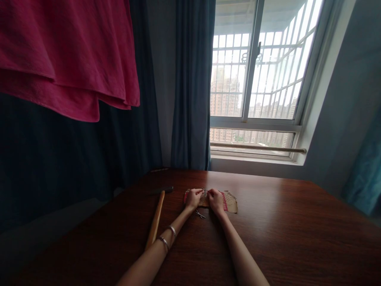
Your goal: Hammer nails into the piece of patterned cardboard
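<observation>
Both my arms reach forward over a dark wooden table (282, 238). My left hand (193, 198) and my right hand (216, 200) are closed side by side on a small flat tan card with pink edging and rows of dots (229, 201). Thin metal pieces stand up between the two hands (204, 192); I cannot make out what they are. A small metal item (200, 214) lies on the table just below my left hand. Two silver bangles (167, 236) sit on my left wrist.
A hammer with a long wooden handle (155, 220) lies left of my left arm, its dark head toward the far edge. Pink cloth (65, 55) hangs at the upper left. Blue curtains (192, 87) and a barred window (258, 71) stand behind the table.
</observation>
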`<move>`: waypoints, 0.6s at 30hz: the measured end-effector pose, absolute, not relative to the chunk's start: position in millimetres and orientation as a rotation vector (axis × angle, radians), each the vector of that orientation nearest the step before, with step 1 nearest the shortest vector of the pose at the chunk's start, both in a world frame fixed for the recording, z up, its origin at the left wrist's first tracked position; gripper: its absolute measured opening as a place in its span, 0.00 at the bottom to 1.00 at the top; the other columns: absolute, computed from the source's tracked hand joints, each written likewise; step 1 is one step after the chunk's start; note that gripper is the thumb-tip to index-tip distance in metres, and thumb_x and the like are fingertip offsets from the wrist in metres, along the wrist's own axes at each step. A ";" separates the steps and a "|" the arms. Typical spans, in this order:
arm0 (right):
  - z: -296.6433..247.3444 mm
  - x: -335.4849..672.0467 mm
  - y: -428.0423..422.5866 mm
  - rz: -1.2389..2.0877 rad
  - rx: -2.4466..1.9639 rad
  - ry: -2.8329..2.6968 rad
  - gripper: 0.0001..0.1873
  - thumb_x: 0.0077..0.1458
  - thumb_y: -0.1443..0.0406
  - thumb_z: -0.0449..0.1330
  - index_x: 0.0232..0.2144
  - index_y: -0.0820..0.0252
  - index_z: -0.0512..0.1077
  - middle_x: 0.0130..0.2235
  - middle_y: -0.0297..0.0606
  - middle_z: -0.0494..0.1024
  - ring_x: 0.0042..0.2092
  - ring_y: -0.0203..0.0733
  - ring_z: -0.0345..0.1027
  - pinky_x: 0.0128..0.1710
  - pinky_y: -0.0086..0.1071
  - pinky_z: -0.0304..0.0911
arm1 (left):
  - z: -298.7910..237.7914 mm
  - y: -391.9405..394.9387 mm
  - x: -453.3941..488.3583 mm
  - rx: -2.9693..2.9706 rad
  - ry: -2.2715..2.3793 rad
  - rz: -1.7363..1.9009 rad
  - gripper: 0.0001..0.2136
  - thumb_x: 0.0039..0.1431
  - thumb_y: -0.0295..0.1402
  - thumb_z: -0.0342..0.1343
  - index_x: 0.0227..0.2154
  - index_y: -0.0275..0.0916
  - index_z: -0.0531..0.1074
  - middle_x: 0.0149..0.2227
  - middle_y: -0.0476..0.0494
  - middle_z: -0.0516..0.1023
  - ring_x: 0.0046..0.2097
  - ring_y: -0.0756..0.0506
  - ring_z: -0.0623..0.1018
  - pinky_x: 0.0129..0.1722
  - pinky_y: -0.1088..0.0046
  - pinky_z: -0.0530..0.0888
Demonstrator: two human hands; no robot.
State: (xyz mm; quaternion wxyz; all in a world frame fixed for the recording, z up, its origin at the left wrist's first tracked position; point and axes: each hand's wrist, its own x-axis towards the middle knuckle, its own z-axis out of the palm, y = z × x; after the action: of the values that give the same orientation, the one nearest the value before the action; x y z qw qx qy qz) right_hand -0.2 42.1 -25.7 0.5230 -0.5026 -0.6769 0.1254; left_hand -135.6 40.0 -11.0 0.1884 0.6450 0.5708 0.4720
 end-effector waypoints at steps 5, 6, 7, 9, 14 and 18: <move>-22.9 -0.3 40.0 0.299 -1.235 -1.606 0.10 0.51 0.65 0.50 0.23 0.58 0.69 0.27 0.38 0.74 0.30 0.40 0.66 0.32 0.29 0.56 | -4.4 35.1 -134.2 1.738 1.564 1.349 0.09 0.49 0.33 0.56 0.32 0.37 0.77 0.35 0.42 0.79 0.37 0.46 0.78 0.39 0.74 0.72; -22.2 -0.2 39.4 0.299 -1.241 -1.601 0.10 0.51 0.65 0.49 0.23 0.58 0.68 0.27 0.38 0.74 0.30 0.40 0.65 0.31 0.29 0.56 | -4.6 35.7 -134.6 1.713 1.571 1.350 0.09 0.49 0.33 0.57 0.32 0.37 0.77 0.35 0.42 0.79 0.38 0.45 0.78 0.39 0.74 0.72; -21.6 -0.1 38.7 0.299 -1.248 -1.595 0.10 0.51 0.65 0.49 0.23 0.58 0.68 0.28 0.39 0.74 0.30 0.40 0.65 0.31 0.30 0.56 | -5.3 36.8 -135.2 1.689 1.580 1.348 0.09 0.48 0.33 0.57 0.32 0.36 0.77 0.35 0.42 0.79 0.38 0.45 0.77 0.40 0.73 0.72; -20.3 0.2 37.0 0.302 -1.258 -1.581 0.11 0.52 0.65 0.48 0.24 0.58 0.68 0.28 0.39 0.74 0.30 0.40 0.65 0.31 0.30 0.56 | -7.5 39.7 -137.2 1.661 1.597 1.339 0.09 0.47 0.33 0.58 0.32 0.36 0.77 0.35 0.41 0.79 0.39 0.44 0.77 0.41 0.72 0.72; -17.0 0.0 34.0 0.341 -1.257 -1.545 0.11 0.53 0.63 0.48 0.26 0.59 0.69 0.30 0.40 0.74 0.32 0.41 0.66 0.34 0.30 0.57 | -9.3 41.0 -142.1 1.724 1.631 1.250 0.10 0.47 0.33 0.57 0.32 0.34 0.77 0.36 0.40 0.79 0.39 0.44 0.77 0.42 0.71 0.71; -12.4 0.0 34.3 0.428 -1.242 -1.518 0.15 0.54 0.61 0.46 0.30 0.60 0.70 0.31 0.41 0.75 0.33 0.41 0.67 0.35 0.31 0.59 | -4.9 34.9 -141.9 1.743 1.677 1.141 0.11 0.47 0.34 0.56 0.32 0.35 0.77 0.36 0.41 0.79 0.39 0.43 0.77 0.39 0.72 0.71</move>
State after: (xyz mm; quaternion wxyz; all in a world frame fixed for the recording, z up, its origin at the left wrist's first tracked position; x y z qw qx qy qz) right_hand 0.0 34.3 -12.4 0.5371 -0.5220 -0.6377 0.1800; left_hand -141.9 34.9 -4.9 0.2313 0.6340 0.6101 0.4150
